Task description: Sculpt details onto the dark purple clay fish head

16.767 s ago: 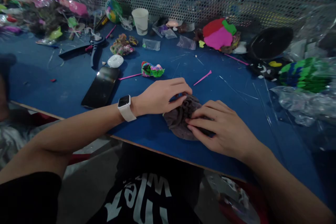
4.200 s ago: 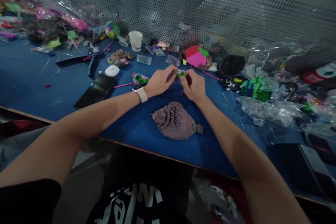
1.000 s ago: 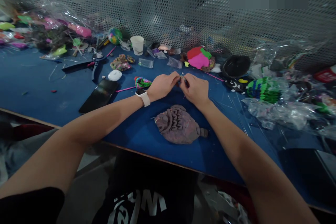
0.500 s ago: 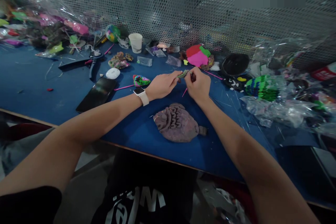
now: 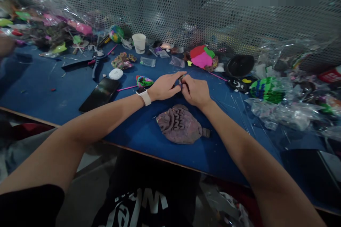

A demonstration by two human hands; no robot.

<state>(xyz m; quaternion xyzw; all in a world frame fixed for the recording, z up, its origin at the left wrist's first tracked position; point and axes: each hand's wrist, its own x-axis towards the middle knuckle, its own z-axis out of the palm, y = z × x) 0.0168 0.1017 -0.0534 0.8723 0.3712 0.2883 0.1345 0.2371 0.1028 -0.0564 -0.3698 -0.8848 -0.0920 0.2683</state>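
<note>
Small clay piece (image 5: 181, 77), mostly hidden by fingers, sits between the fingertips of both hands. The left hand (image 5: 163, 87) pinches it between thumb and a nearly straight forefinger; the right hand (image 5: 196, 90), its fingers curled in, grips it from the other side. Nearer the body, just below both hands and apart from them, lies a grey clay fish (image 5: 181, 126). Multicoloured clay (image 5: 144, 81) lies just beside the left hand, beyond its wrist.

The clay model (image 5: 183, 128) looks matt, the phone (image 5: 99, 95) glossy, the mesh (image 5: 176, 0) metallic.
</note>
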